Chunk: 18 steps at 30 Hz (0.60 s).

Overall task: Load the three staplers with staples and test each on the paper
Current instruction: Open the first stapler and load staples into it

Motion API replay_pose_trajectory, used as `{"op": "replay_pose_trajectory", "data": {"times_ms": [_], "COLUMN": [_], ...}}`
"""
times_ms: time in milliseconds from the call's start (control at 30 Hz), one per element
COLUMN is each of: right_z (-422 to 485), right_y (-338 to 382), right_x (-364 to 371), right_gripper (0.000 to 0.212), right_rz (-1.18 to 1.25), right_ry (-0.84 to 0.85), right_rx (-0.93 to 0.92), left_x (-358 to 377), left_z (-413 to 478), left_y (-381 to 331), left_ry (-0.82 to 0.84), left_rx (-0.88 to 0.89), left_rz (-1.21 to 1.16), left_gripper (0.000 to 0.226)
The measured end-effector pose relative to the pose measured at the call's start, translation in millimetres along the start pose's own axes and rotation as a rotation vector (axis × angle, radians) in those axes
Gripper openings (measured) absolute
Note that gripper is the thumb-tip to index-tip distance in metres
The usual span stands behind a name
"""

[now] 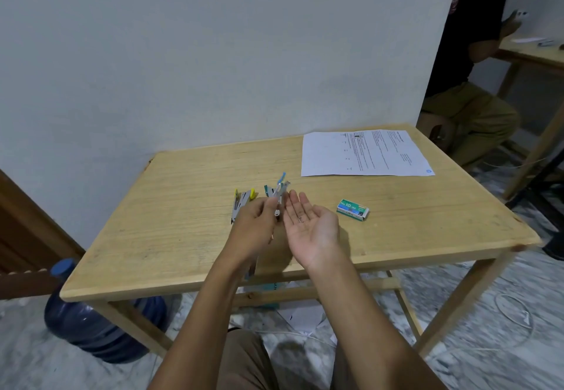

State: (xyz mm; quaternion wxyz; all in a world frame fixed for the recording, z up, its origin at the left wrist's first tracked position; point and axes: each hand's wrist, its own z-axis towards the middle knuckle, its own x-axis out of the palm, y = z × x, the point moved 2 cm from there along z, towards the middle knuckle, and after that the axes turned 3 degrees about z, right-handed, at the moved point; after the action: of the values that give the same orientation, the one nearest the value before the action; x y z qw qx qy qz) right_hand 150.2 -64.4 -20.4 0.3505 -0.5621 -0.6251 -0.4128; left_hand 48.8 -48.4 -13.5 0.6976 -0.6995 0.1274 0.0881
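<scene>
My left hand [254, 227] holds a small blue stapler [280, 189] upright above the table, its blue top flipped up. My right hand [311, 224] is palm up beside it, fingers spread, with a few tiny staples resting on the palm. A yellow stapler [242, 202] lies opened on the wooden table [183, 221], just left of my left hand. A teal stapler [268, 190] peeks out behind the blue one, mostly hidden. A green staple box [353, 209] lies to the right. The printed paper [363, 153] lies flat at the table's far right.
The table stands against a white wall. A blue water jug [91, 313] sits on the floor under the left corner. Another person [467, 53] sits at a second table at the far right. Loose papers and a cable lie on the floor.
</scene>
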Motion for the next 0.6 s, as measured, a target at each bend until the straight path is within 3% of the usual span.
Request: {"op": "replay_pose_trajectory", "data": {"times_ms": [67, 133, 233, 333, 433, 600], "right_z": [2, 3, 8, 17, 29, 46], "right_y": [4, 10, 26, 41, 48, 54], "right_x": [-2, -4, -5, -2, -3, -6], "right_gripper": [0.030, 0.030, 0.030, 0.032, 0.040, 0.050], "right_rz": [-0.035, -0.207, -0.819, -1.492, -1.921, -2.205], "right_ry": [0.018, 0.044, 0.046, 0.093, 0.132, 0.188], "right_rx": [-0.032, -0.125, -0.376, -0.591, -0.575, -0.502], "left_x": [-2, -4, -5, -5, -3, 1], "left_z": [-2, -4, -6, -3, -1, 7], "left_y": [3, 6, 13, 19, 19, 22], "left_ry": [0.031, 0.021, -0.007, 0.004, 0.017, 0.069], "left_rx": [-0.129, -0.151, -0.020, 0.079, 0.117, 0.139], "left_rz": [-0.203, -0.135, 0.305, 0.540, 0.627, 0.693], "left_gripper": [0.029, 0.032, 0.038, 0.039, 0.035, 0.031]}}
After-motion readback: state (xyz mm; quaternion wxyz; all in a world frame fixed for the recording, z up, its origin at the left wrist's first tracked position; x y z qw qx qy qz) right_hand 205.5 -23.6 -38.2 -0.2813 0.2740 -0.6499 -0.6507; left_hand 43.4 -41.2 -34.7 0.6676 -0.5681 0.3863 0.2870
